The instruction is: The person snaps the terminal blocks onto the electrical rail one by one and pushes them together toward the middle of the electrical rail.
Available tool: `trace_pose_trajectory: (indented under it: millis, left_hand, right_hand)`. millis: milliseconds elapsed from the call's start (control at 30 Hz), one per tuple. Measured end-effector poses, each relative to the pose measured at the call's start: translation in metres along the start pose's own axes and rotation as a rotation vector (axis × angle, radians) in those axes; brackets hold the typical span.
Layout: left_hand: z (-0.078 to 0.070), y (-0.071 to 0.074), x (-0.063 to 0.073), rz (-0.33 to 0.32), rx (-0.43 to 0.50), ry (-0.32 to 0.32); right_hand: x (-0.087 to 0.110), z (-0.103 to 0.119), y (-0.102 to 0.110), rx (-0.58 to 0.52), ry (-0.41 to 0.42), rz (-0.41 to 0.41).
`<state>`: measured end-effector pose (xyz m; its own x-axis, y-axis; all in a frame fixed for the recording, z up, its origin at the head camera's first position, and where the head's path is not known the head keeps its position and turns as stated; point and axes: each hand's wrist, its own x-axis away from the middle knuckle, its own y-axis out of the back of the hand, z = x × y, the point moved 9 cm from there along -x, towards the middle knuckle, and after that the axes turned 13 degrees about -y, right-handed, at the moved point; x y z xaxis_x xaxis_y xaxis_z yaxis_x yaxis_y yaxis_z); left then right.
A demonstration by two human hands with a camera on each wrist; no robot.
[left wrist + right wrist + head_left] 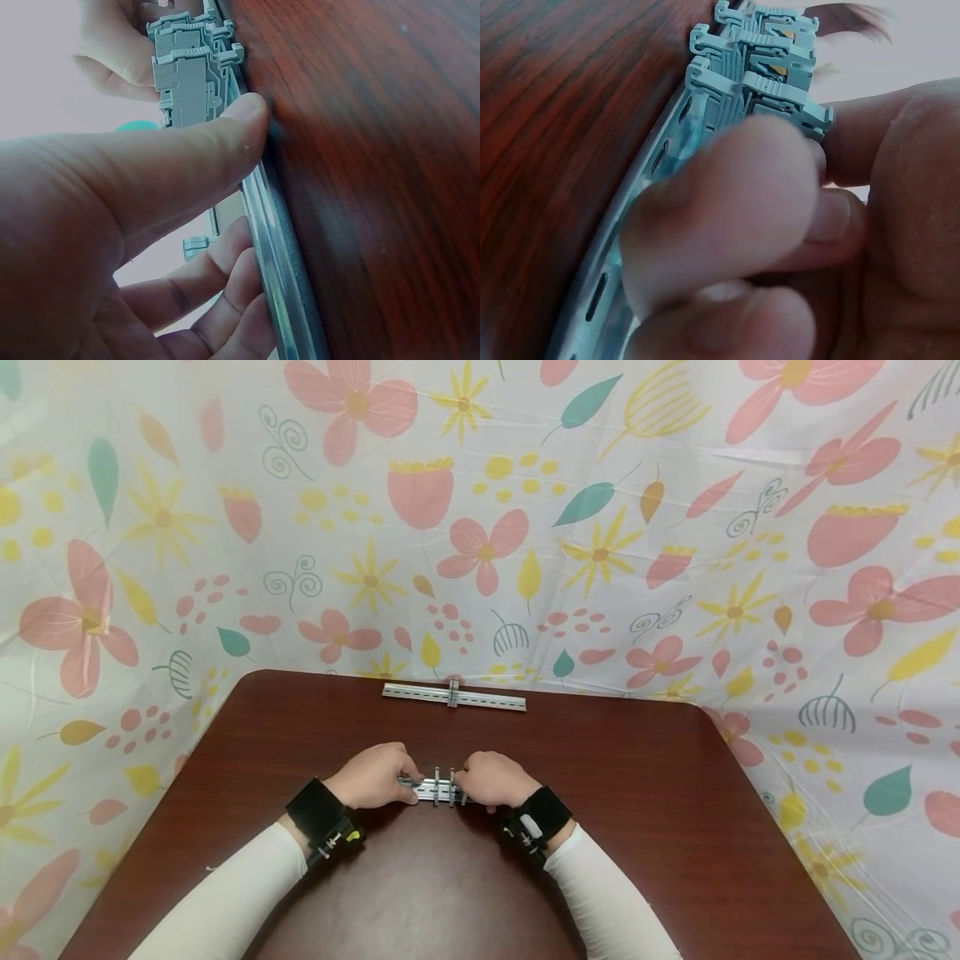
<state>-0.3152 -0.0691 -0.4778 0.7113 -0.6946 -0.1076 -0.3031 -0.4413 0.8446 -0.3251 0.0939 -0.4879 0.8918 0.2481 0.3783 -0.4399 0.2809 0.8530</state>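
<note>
I hold the rail [437, 790] near the table's [675, 793] front middle. My left hand [372, 774] pinches one end, my right hand [491, 778] the other, by the gray blocks [443, 785]. If I tilt it, I think the blocks could slide.

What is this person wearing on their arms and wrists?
Both arms are in long, close-fitting white sleeves. The left hand and right hand are bare, with no gloves. Each wrist carries a black strap: the left strap bears a small yellow mark, the right strap a pale label.
</note>
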Motion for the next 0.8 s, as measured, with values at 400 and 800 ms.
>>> trace_pose_trajectory:
  millis: [400, 800]
  left_hand:
    - [-0.0014, 0.0016, 0.0010, -0.003, 0.002, 0.001]
    - [0.0018, -0.0015, -0.0007, -0.009, -0.013, 0.002]
  right_hand:
    - [-0.0075, -0.0062, -0.0038, -0.052, 0.033, 0.029]
    - [-0.0003, -0.0002, -0.0031, 0.001, 0.027, -0.005]
